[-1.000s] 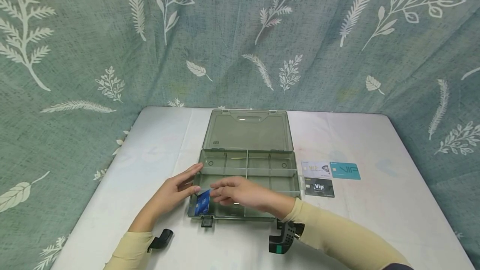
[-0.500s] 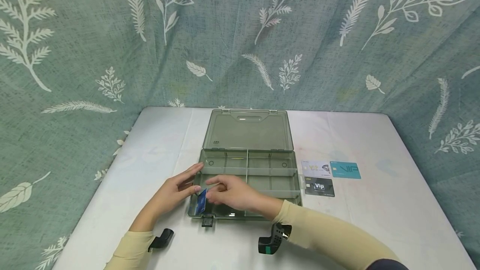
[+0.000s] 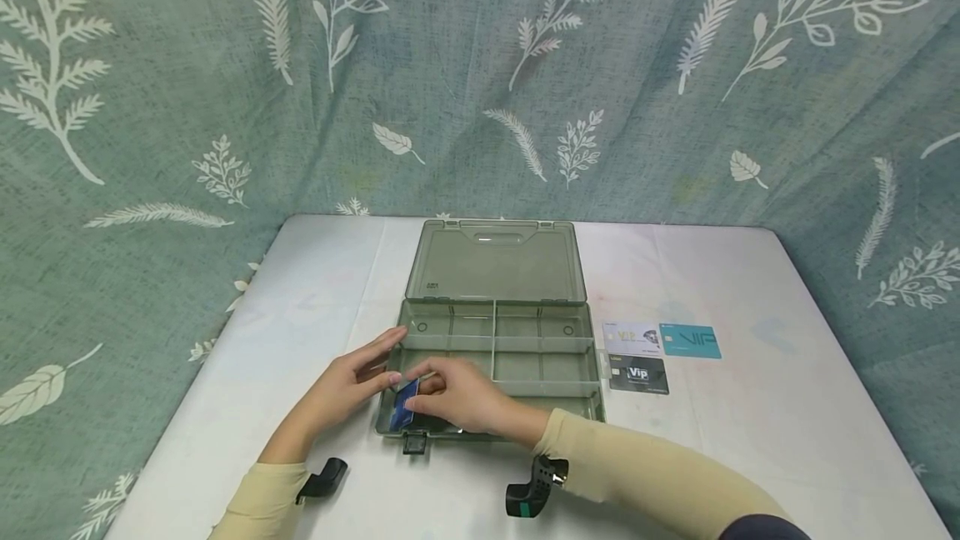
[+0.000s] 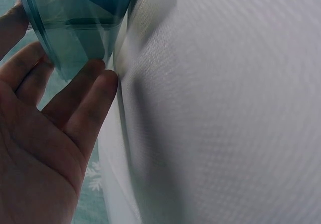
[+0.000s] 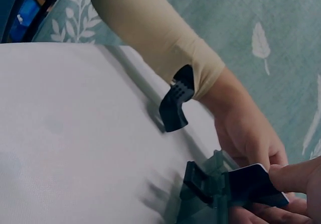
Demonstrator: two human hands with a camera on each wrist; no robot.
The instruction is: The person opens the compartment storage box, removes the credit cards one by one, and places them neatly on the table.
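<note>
A smoky green plastic storage box (image 3: 450,346) lies open on the table, split into compartments. In its front-left compartment a blue card (image 3: 401,408) stands on edge, tilted. My right hand (image 3: 465,397) pinches this card at its right edge. The right wrist view shows the thumb on the dark face of the card (image 5: 253,184) close behind the box's black front latch (image 5: 197,183). My left hand (image 3: 348,386) rests at the box's left side, thumb and index fingertip at the rim. In the left wrist view its other fingers (image 4: 98,101) touch the outer wall.
Right of the box lie three cards on the white-covered table (image 3: 750,440): a white VIP card (image 3: 632,338), a teal VIP card (image 3: 691,342) and a black Vip card (image 3: 638,374). The box's lid (image 3: 495,261) lies back toward the patterned curtain (image 3: 465,90).
My right hand has moved slightly left and its thumb and fingers have closed on the blue card's edge. The card's tilt has shifted a little. My left hand has stayed put.
</note>
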